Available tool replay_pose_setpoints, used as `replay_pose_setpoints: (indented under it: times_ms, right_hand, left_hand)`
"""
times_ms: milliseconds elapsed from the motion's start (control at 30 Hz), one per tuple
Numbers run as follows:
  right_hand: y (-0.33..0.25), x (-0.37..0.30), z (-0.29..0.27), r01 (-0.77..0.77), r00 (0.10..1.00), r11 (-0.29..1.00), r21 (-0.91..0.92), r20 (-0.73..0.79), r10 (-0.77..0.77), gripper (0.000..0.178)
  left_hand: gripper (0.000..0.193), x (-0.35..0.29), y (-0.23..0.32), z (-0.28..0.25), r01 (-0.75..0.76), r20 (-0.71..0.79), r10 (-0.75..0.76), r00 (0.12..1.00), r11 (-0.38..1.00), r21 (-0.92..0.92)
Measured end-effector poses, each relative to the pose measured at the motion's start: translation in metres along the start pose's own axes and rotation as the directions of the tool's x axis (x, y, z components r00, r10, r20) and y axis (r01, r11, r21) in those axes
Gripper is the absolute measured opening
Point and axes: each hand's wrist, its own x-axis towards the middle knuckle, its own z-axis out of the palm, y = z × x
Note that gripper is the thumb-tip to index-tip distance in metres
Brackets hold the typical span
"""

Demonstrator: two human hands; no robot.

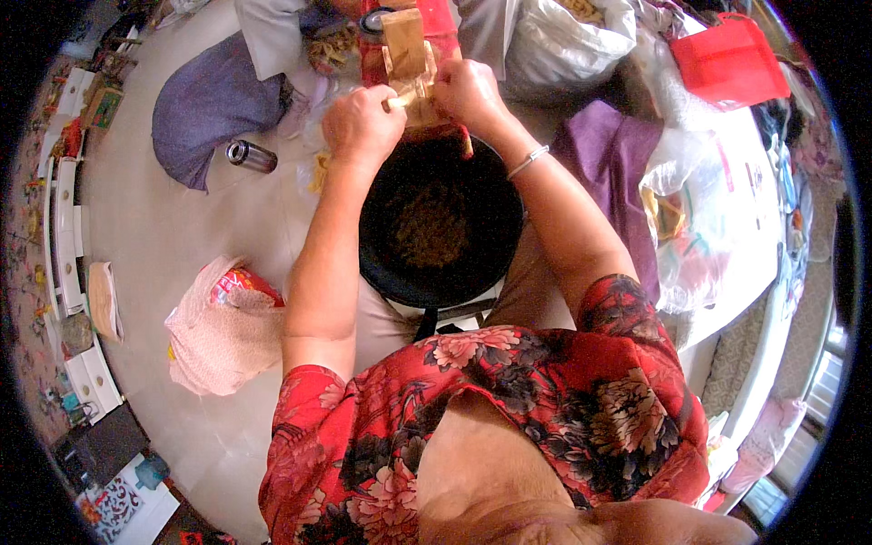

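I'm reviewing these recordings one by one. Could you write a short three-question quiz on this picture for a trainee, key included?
1. Multiple choice: on which arm is the silvery bangle? A. left; B. right; C. both.
2. True or false: the left grip and right grip are both at the wooden device.
3. Fill in: from the person's view, the dark cylinder lies to the ___ of the black pan.

Key: 1. B; 2. true; 3. left.

A red top (536,381) — short-sleeved, flowered pink and black — goes with a silvery bangle (529,161) (right wrist (510,143)).
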Motion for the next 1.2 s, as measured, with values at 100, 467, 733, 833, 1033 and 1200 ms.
replay_pose_setpoints:
  times_ms: [100,467,733,833,1033,1200]
  right_hand:
    - [-0.015,-0.015,-0.018,0.015,0.997,0.913,0.408,-0.076,0.017,0.016]
    - [-0.032,-0.041,-0.032,-0.142,0.979,0.545,0.826,0.2,-0.049,0.019]
    - [-0.04,-0.041,-0.021,-0.105,0.958,0.805,0.584,0.276,-0.074,0.018]
    - [-0.016,-0.04,-0.01,-0.115,0.962,0.827,0.55,0.27,-0.046,0.019]
    - [-0.017,-0.037,-0.009,-0.095,0.969,0.841,0.532,0.242,-0.044,0.021]
    - [-0.024,-0.074,-0.037,-0.048,0.998,0.67,0.741,0.011,0.058,0.016]
  left_hand:
    - [0.031,-0.016,-0.002,-0.017,0.033,0.151,0.028,0.988,0.92,-0.39]
    - [0.016,-0.028,-0.09,-0.039,0.042,-0.041,-0.057,0.998,0.954,-0.298]
    - [0.019,-0.026,-0.144,-0.018,0.247,-0.003,-0.247,0.969,0.969,0.027]
    - [0.021,-0.021,-0.138,-0.018,0.252,-0.029,-0.253,0.967,0.967,-0.03]
    - [0.029,-0.024,-0.137,-0.021,0.132,-0.011,-0.138,0.99,0.967,-0.218]
    - [0.024,-0.035,-0.102,-0.014,0.131,0.081,-0.105,0.991,0.845,-0.518]
